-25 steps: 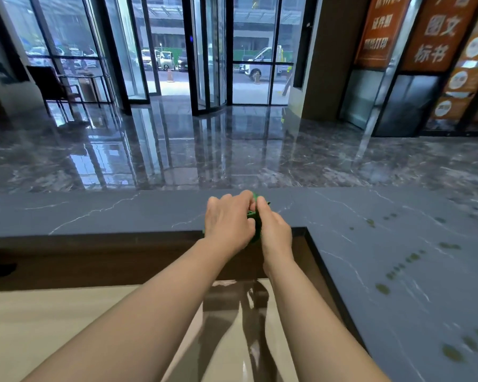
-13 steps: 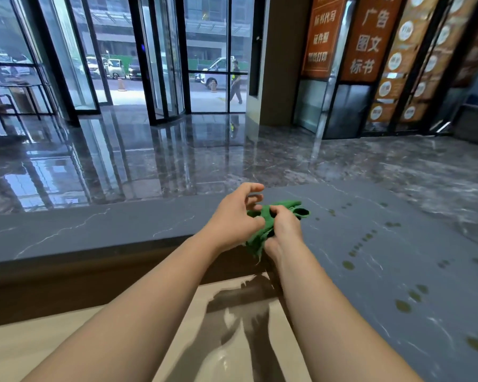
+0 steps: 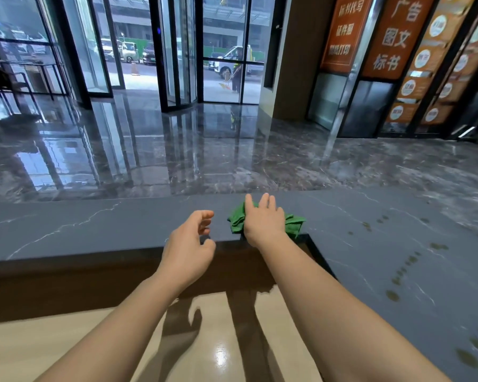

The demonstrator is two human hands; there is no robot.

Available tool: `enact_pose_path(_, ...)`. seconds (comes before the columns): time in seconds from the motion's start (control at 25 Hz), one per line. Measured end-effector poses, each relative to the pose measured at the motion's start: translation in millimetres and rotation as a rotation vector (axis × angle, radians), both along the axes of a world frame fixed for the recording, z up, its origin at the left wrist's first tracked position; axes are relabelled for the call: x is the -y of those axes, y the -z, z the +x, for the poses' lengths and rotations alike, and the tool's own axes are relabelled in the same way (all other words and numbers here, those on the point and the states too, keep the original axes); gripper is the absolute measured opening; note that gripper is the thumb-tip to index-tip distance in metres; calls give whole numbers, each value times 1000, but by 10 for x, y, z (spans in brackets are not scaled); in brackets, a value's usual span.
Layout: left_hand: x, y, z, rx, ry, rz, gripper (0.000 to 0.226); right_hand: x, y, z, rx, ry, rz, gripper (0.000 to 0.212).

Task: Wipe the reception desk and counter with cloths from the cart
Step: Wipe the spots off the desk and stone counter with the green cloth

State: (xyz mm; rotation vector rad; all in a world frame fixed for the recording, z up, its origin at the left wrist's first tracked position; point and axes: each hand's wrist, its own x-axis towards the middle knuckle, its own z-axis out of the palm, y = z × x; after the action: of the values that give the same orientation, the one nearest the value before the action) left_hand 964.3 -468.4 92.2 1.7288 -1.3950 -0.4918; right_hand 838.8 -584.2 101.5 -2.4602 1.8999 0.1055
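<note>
A crumpled green cloth [image 3: 294, 223] lies on the dark grey marble counter [image 3: 94, 227], close to its inner corner. My right hand [image 3: 262, 220] rests flat on top of the cloth with the fingers spread, pressing it onto the stone. To the left of the cloth my left hand [image 3: 188, 249] hovers over the counter's near edge, fingers loosely curled and holding nothing. Below the counter sits the lower beige desk top [image 3: 25, 351], glossy and lit by a reflection.
The counter turns a corner and runs down the right side, where several dark greenish spots [image 3: 403, 268] mark the stone. Beyond the counter lies a polished dark lobby floor [image 3: 204, 150], glass doors and orange signs [image 3: 392, 34]. A brown wood wall [image 3: 66, 282] joins counter and desk.
Both hands were holding the bunched cloth together. Now the left hand has let go and drawn back left, and the right hand has laid the cloth flat on the counter.
</note>
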Motion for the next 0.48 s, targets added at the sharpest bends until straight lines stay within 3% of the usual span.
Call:
enact_pose_path(0.12, 61, 20, 46, 14, -1, -9, 51, -16, -12, 211, -222, 70, -48, 70)
enact_pose_path(0.2, 86, 3, 75, 15, 6, -14, 50, 42, -137, 187, -265, 34, -138, 61)
enact_pose_path(0.32, 126, -28, 124, 18, 15, -11, 50, 149, -510, 35, -194, 35, -198, 14)
enact_pose_path(0.4, 163, -28, 120, 20, 12, -7, 49, 196, -633, -35, -163, 64, -281, 26)
enact_pose_path(0.48, 186, -20, 86, 25, 13, 6, 49, 167, -575, -31, -134, 30, -268, 18)
